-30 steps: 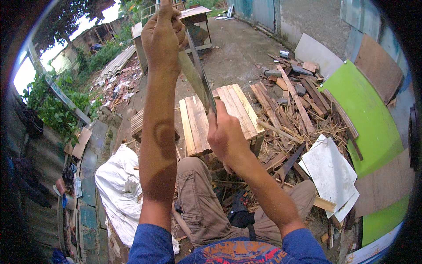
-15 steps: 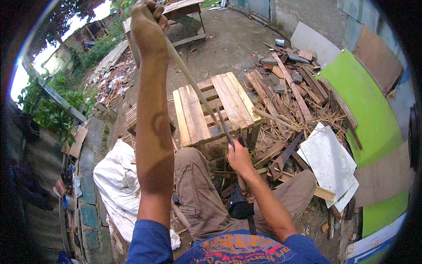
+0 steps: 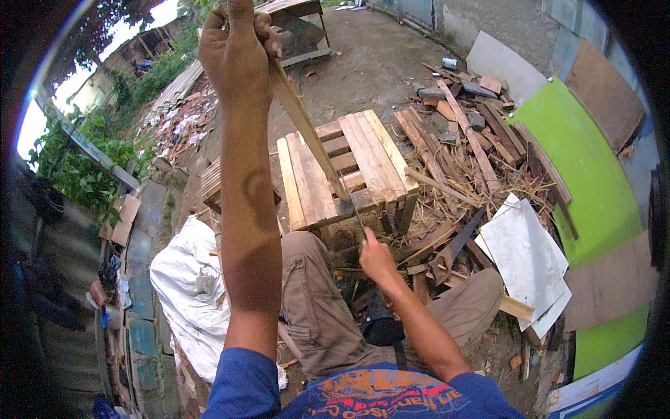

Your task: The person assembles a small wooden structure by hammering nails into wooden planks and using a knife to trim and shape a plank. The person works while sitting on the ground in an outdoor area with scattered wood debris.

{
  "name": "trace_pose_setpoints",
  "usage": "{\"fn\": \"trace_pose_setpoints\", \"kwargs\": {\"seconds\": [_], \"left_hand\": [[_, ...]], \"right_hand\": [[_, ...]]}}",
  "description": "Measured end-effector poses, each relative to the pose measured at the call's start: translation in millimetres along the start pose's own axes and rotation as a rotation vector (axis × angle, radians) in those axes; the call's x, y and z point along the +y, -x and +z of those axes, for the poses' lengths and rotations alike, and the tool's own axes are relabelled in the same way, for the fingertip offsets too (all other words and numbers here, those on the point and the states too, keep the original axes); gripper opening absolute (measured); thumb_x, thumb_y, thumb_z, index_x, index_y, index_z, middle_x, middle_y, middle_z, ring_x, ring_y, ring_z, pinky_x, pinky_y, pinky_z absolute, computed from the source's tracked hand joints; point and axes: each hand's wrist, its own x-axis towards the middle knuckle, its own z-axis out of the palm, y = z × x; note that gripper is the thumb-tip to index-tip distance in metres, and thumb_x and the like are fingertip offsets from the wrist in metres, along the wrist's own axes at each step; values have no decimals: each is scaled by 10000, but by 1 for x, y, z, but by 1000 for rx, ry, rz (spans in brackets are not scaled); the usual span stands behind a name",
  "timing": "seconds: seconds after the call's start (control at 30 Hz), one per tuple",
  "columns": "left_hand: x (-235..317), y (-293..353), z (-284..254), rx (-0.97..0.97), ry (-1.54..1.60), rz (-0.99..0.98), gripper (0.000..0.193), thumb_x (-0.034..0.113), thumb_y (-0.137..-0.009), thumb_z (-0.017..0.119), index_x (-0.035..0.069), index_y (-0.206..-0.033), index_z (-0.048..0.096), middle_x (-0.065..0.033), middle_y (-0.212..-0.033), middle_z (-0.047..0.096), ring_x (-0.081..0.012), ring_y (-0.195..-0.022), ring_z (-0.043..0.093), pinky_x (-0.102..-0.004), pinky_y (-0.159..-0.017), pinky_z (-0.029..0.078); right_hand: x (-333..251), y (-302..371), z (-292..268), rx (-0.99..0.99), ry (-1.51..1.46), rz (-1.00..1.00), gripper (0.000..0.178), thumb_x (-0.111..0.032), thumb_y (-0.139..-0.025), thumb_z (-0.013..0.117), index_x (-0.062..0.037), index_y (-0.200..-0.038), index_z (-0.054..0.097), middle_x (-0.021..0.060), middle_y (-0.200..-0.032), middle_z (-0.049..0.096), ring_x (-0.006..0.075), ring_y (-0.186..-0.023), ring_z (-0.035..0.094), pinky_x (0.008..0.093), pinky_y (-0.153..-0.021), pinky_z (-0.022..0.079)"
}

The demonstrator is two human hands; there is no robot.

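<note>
High in front of me, my left hand is closed around the upper part of a long wooden strip. The strip slants down to the right, its lower end at the near edge of a slatted wooden crate. My right hand grips the handle of a knife with a long, dark, narrow blade. That blade points up and away, lying against or very close to the strip's lower end. My fingers hide most of the handle.
Right of the crate lies a heap of scrap wood, with a handsaw beside my right knee. White sheets and green panels lean farther right. A white sack rests to my left; a wooden table stands beyond.
The strip has turned and shows a broader face. My left hand has come slightly down and its fingers have rolled. The blade has shifted a little, its tip still by the strip's lower end.
</note>
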Motion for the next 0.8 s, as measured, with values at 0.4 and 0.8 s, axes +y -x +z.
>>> {"fn": "trace_pose_setpoints", "kwargs": {"seconds": [0.4, 0.8], "left_hand": [[-27, 59, -59, 64, -406, 47, 302, 314, -1014, 574, 34, -1068, 475, -73, -766, 613, -141, -662, 614, -291, -606, 484], [-45, 183, -153, 507, 287, -381, 322, 297, -1061, 465, 6, -1186, 519, -90, -899, 607, -211, -782, 622, -391, -788, 565]], "right_hand": [[129, 86, 2, 423, -118, 206, 379, -275, -1018, 482, 16, -1244, 567, 254, -926, 671, 422, -855, 661, 481, -735, 504], [236, 64, 40, 357, -6, 544, 339, -234, -924, 591, 34, -1130, 599, 258, -923, 651, 467, -925, 616, 524, -823, 482]]}}
